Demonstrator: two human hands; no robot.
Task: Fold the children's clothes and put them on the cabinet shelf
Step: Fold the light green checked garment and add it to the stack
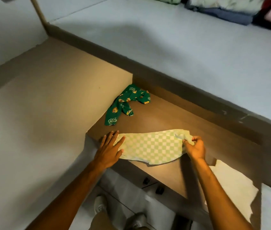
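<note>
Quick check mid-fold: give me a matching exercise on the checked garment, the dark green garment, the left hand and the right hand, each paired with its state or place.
Things:
1. checked garment
2. dark green garment
3. left hand
4. right hand

States:
A. lies crumpled in the back corner of the brown surface
B. pinches one end of the cloth in its fingers
C. rests flat, palm down, on one end of the cloth
D. spread out between both hands

Pairs: 1-D, 2-A, 3-C, 4-B
</note>
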